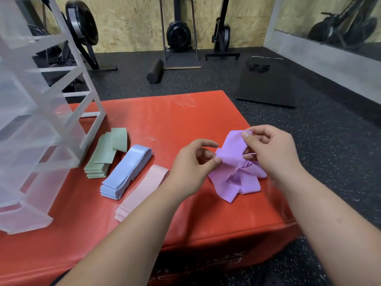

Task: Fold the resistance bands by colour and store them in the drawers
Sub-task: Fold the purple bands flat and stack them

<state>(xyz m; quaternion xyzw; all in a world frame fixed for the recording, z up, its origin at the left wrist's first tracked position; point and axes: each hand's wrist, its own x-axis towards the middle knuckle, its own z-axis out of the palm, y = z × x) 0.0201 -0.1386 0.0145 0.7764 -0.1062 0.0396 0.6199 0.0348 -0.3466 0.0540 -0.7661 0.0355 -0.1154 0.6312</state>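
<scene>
- Purple resistance band sits crumpled and unfolded on the right side of the red padded box, its upper part lifted off the surface between my two hands.
- My left hand pinches the band's left edge between thumb and forefinger; the other fingers are curled loosely above, touching nothing I can make out.
- My right hand grasps the band's top edge, thumb pressed on the fabric and fingers curled behind it; one thin strand runs across under its palm.
- Both forearms reach in from the bottom of the view, wrists raised above the box, hands facing each other with the band between them.
- Left of my left hand lie three folded stacks side by side: pink bands nearest, blue bands next, green bands furthest, the top green one partly unfolded.
- A translucent plastic drawer unit stands on the box's left end, just beside the green stack.
</scene>
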